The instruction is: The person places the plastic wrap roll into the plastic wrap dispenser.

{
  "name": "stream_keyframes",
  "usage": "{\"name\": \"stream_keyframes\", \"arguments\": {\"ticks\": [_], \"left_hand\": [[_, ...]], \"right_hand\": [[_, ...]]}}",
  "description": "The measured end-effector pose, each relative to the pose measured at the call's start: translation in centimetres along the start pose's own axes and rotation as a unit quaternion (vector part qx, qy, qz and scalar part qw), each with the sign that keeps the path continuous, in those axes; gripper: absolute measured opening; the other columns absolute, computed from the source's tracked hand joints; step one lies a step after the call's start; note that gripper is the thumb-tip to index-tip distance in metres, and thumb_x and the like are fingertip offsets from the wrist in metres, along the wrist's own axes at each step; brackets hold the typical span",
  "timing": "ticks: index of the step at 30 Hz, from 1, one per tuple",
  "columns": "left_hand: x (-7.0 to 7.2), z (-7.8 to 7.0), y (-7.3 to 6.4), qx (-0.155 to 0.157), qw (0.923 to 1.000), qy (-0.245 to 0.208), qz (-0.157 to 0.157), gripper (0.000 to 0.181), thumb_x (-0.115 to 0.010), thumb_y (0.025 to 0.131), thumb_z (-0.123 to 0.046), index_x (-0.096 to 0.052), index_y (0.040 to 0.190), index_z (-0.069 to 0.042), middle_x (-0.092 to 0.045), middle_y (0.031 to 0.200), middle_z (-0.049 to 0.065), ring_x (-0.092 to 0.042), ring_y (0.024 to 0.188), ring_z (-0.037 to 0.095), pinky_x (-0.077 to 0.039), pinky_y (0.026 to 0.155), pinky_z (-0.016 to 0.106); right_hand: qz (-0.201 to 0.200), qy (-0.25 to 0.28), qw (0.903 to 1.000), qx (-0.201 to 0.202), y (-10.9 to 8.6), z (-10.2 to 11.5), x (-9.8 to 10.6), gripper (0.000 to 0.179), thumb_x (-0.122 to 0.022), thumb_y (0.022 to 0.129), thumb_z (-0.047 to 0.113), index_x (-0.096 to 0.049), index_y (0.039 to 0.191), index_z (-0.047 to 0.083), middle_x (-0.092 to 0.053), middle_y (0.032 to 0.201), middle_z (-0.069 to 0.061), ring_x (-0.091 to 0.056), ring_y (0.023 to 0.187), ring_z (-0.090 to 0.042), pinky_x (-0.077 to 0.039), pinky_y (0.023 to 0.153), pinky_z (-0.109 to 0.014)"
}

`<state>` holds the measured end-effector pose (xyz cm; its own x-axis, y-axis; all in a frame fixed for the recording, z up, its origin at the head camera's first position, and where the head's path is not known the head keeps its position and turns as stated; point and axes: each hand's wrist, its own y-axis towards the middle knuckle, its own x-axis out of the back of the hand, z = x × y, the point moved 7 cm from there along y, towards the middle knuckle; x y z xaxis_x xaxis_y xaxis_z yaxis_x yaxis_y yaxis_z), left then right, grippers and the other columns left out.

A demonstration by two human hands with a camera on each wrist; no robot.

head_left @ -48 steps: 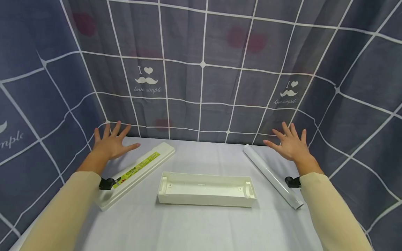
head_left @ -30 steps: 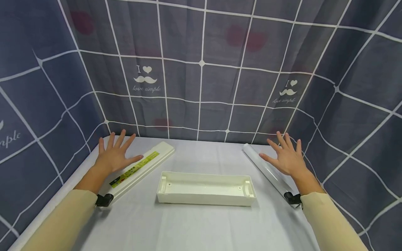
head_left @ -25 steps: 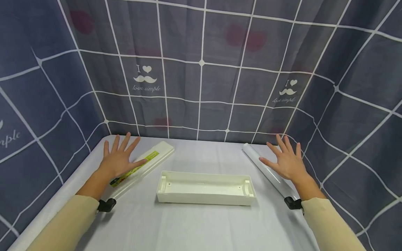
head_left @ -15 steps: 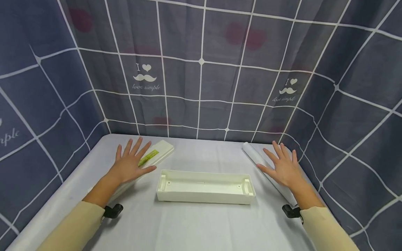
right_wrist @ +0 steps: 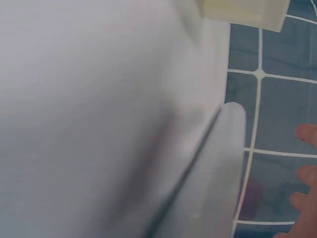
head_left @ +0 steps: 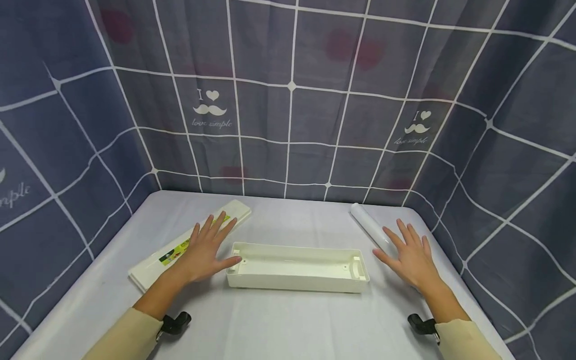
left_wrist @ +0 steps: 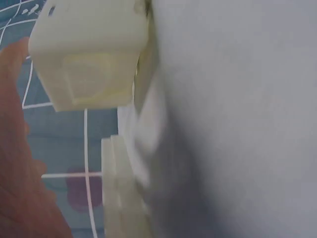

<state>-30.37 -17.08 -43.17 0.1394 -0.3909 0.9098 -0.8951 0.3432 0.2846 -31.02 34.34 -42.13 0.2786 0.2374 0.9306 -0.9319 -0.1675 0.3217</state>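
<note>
A long cream-white open box [head_left: 297,283] stands on the table, its hollow facing up with small fittings at both ends. My left hand [head_left: 200,257], fingers spread, hovers between the box's left end and a long white lid [head_left: 150,267] with a yellow-green label, partly hiding the lid. In the left wrist view the box's end [left_wrist: 94,64] appears close to the thumb side. Over the lower part of a white roll [head_left: 366,222], my right hand [head_left: 411,260] hangs with spread fingers and covers some of it. The roll [right_wrist: 213,188] lies slanted in the right wrist view. Neither hand holds anything.
A white cloth [head_left: 288,325] covers the table. Dark checked curtains [head_left: 265,115] rise behind it and along both sides. Black camera mounts [head_left: 176,323] sit at the wrists below the hands.
Both hands have come back towards me and lower. The left has also moved right, from over the lid to beside the box. Box, lid and roll stay in place.
</note>
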Motion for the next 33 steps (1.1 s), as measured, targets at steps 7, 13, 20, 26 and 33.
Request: {"name": "stream_keyframes", "arguments": {"ticks": [7,13,20,26,33], "left_hand": [[-1.1,-1.4,-0.5,-0.016,0.9988,-0.045,-0.01,0.099,-0.071,0.086,-0.061,-0.024,0.164,-0.024,-0.015,0.172,0.015,-0.014,0.155,0.05,-0.011,0.121,0.074],[-1.9,-1.8,-1.1,-0.003,0.9916,-0.129,0.002,0.104,-0.076,0.084,-0.058,-0.021,0.165,-0.025,-0.019,0.17,0.017,-0.017,0.156,0.046,-0.019,0.12,0.072],[-2.7,-1.8,-1.6,0.024,0.9746,-0.222,0.015,0.11,-0.086,0.079,-0.047,-0.022,0.164,-0.018,-0.026,0.166,0.02,-0.025,0.153,0.044,-0.029,0.117,0.072],[-3.6,-1.7,-1.8,0.044,0.9518,-0.299,0.052,0.113,-0.09,0.076,-0.04,-0.022,0.163,-0.015,-0.036,0.16,0.018,-0.044,0.142,0.037,-0.038,0.115,0.058],[-4.3,-1.3,-1.7,0.04,0.9235,-0.373,0.081,0.113,-0.092,0.076,-0.025,-0.02,0.162,-0.012,-0.041,0.157,0.019,-0.043,0.144,0.039,-0.039,0.118,0.036]], "right_hand": [[-0.018,0.018,0.9996,-0.014,-1.4,-0.9,-0.5,0.078,-0.066,0.091,0.062,-0.048,0.152,0.016,-0.027,0.165,-0.024,-0.025,0.146,-0.056,-0.019,0.109,-0.081],[-0.028,0.026,0.9986,-0.036,-2.4,-1.7,-0.7,0.08,-0.069,0.089,0.06,-0.047,0.152,0.015,-0.03,0.162,-0.025,-0.029,0.143,-0.055,-0.028,0.102,-0.078],[-0.035,0.021,0.9978,-0.053,-3.1,-2.7,-0.9,0.084,-0.072,0.087,0.06,-0.046,0.153,0.015,-0.038,0.155,-0.029,-0.036,0.134,-0.058,-0.033,0.096,-0.077],[-0.038,0.038,0.9969,-0.057,-3.3,-3.3,-0.5,0.087,-0.075,0.087,0.055,-0.042,0.155,0.012,-0.042,0.148,-0.033,-0.042,0.128,-0.06,-0.037,0.094,-0.079],[0.009,0.071,0.9943,-0.079,-3.1,-4.4,-0.6,0.091,-0.073,0.09,0.053,-0.036,0.157,0.005,-0.041,0.146,-0.037,-0.047,0.127,-0.058,-0.043,0.097,-0.075]]}}
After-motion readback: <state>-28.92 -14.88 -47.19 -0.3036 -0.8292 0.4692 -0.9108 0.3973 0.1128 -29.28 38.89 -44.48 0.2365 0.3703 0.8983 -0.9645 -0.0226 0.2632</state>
